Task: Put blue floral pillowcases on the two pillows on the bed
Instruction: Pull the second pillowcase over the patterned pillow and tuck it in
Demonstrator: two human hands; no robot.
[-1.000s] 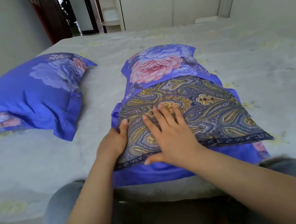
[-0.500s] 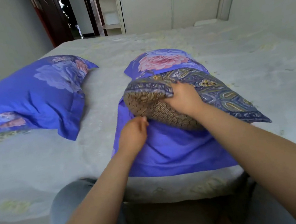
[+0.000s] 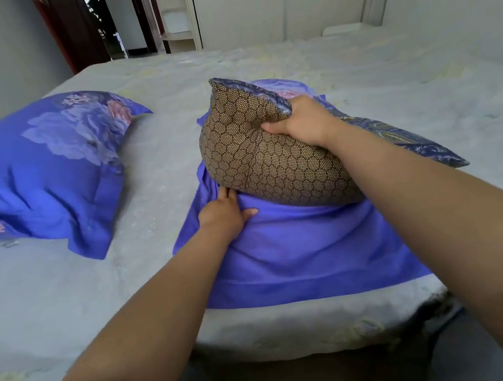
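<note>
A brown honeycomb-patterned pillow (image 3: 259, 158) with a paisley top edge is tipped up on its far side over a flat blue floral pillowcase (image 3: 306, 249) near the bed's front edge. My right hand (image 3: 302, 121) grips the pillow's upper near edge and holds it raised. My left hand (image 3: 226, 213) lies on the pillowcase just under the pillow's lower edge, fingers pinching the blue fabric. A second pillow (image 3: 46, 171), inside a blue floral pillowcase, lies at the left of the bed.
The pale grey bed cover (image 3: 262, 65) spreads wide behind and to the right. The bed's front edge (image 3: 290, 338) is close to my legs. A dark doorway (image 3: 96, 26) and a white wardrobe (image 3: 271, 5) stand beyond the bed.
My right hand has lifted and folded the pillow's near end up, showing its honeycomb underside. My left hand left the pillow and moved onto the blue pillowcase beneath it.
</note>
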